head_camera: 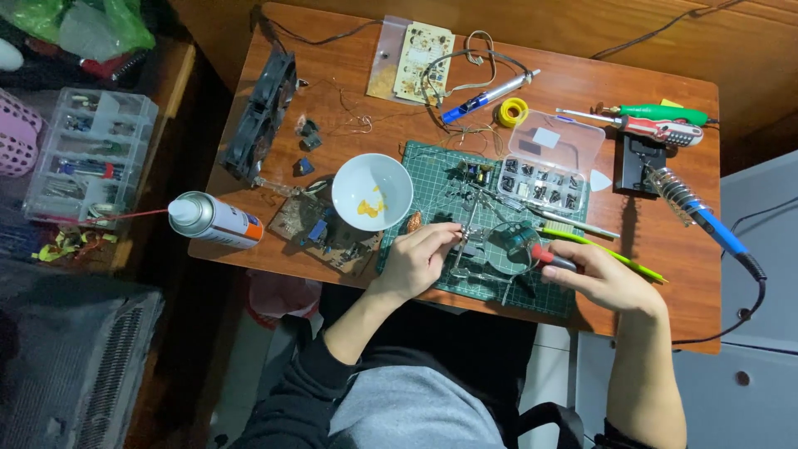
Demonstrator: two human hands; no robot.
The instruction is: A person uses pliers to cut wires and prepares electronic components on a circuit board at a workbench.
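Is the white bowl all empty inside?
No, the white bowl has a few small yellow bits lying in its bottom, next to the green cutting mat.

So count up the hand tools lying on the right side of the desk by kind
Screwdrivers: 2, a green-handled screwdriver and a red-and-white screwdriver
Soldering irons: 1, the blue soldering iron
Total: 3
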